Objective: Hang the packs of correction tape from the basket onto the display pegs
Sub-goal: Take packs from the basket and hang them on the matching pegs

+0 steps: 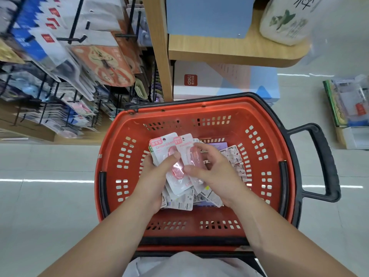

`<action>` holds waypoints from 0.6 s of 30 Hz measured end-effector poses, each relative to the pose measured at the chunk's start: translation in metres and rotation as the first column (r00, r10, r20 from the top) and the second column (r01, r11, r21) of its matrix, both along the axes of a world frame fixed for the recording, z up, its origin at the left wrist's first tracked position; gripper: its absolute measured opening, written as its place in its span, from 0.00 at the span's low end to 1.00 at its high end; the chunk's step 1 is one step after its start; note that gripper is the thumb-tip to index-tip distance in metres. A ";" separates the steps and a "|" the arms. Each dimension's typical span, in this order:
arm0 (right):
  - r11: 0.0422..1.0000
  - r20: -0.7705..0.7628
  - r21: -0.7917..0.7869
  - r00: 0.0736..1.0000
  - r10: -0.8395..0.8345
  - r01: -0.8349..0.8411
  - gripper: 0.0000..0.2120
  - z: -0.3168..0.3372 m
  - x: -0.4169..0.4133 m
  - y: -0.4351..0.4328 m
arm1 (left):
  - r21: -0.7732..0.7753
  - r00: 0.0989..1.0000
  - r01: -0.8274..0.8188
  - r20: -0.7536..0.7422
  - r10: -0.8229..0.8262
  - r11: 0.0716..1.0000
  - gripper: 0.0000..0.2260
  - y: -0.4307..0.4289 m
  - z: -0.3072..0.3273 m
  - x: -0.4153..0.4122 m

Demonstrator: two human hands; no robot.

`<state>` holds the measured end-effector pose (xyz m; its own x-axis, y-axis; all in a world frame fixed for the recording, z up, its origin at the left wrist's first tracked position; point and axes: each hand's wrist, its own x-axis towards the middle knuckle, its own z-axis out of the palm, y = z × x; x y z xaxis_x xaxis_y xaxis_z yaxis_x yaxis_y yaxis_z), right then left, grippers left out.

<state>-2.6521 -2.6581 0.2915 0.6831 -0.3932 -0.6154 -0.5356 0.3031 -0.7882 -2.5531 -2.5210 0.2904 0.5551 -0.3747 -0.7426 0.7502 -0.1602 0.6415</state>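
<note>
Over the red basket (199, 102), the left hand (155, 172) clamps a stack of pink correction tape packs (159, 145), thumb across the top blister. The right hand (211, 172) pinches the next pack (184, 145) just beside that thumb. They look light, stiff-carded and slick-bubbled — best gripped low on the card, leaving the top end free for the display pegs (73, 39).

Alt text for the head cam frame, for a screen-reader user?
Seen from above, a person's left hand and right hand each grip pink packs of correction tape over a red basket that holds more packs. Display pegs hung with stationery stand to the upper left, beside a wooden shelf.
</note>
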 end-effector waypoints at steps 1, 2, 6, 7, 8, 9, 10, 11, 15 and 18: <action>0.999 -0.012 -0.037 1.000 0.015 -0.016 0.35 -0.001 0.000 0.001 | -0.002 1.000 -0.013 -0.004 0.013 1.000 0.32 0.001 -0.001 0.000; 0.998 -0.020 -0.060 0.999 0.029 -0.031 0.37 -0.001 0.001 0.002 | -0.002 1.000 -0.021 -0.007 0.021 1.000 0.33 0.003 -0.003 0.001; 0.978 0.020 -0.177 0.993 0.118 -0.113 0.35 -0.006 0.006 0.010 | -0.001 1.000 0.004 -0.008 -0.004 1.000 0.30 0.005 -0.008 0.002; 0.971 0.014 -0.202 0.990 0.137 -0.132 0.37 -0.008 0.008 0.012 | 0.008 1.000 0.016 -0.015 -0.016 1.000 0.30 0.007 -0.010 0.003; 0.967 0.005 -0.207 0.988 0.154 -0.150 0.39 -0.009 0.010 0.012 | 0.010 0.999 0.030 -0.024 -0.030 1.000 0.30 0.008 -0.012 0.004; 0.968 0.001 -0.188 0.986 0.169 -0.166 0.40 -0.010 0.012 0.012 | 0.004 0.999 0.037 -0.033 -0.036 0.999 0.31 0.010 -0.016 0.006; 0.971 -0.007 -0.153 0.983 0.183 -0.182 0.38 -0.012 0.014 0.009 | 0.001 0.998 0.036 -0.045 -0.036 0.999 0.31 0.012 -0.020 0.007; 0.978 -0.003 -0.101 0.983 0.185 -0.185 0.33 -0.014 0.015 0.007 | 0.003 0.998 0.025 -0.057 -0.024 1.000 0.30 0.015 -0.024 0.010; 0.969 0.031 0.119 0.977 0.212 -0.214 0.14 -0.024 0.020 -0.005 | 0.032 0.994 -0.050 -0.093 0.053 0.998 0.25 0.022 -0.045 0.016; 0.971 -0.086 0.238 0.996 0.020 0.001 0.12 -0.052 0.021 -0.021 | 0.080 0.993 -0.038 -0.106 0.047 0.996 0.22 0.025 -0.059 0.020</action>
<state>-2.6314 -2.6789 0.2393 0.6255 -0.2224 -0.7479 -0.6031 0.4703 -0.6443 -2.5326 -2.4959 0.2312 0.4842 -0.2910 -0.8251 0.8216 -0.1729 0.5431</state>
